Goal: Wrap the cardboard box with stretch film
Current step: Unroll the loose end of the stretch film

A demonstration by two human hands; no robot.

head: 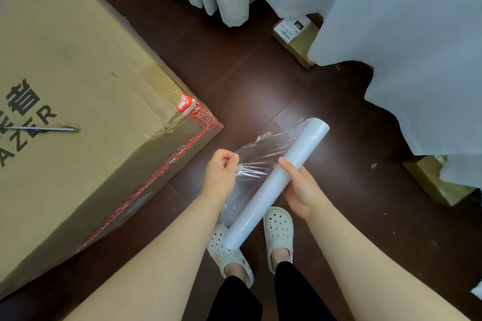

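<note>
A large brown cardboard box (pixel 86 101) with red tape along its edges stands on the dark floor at the left. To its right, above my feet, I hold a white roll of stretch film (pixel 297 156) slanted from lower left to upper right. My right hand (pixel 302 187) grips the roll near its middle. My left hand (pixel 221 172) pinches the loose, crinkled end of the clear film (pixel 263 154) pulled a short way off the roll. The film does not touch the box.
A metal blade or pen (pixel 44 128) lies on the box top. Pale curtains or cloth (pixel 407 34) hang at the top and right. Two small cardboard boxes, one (pixel 297 39) at upper centre-right and another (pixel 435 182) at the right, sit on the floor under the cloth. My white clogs (pixel 277 229) are below the roll.
</note>
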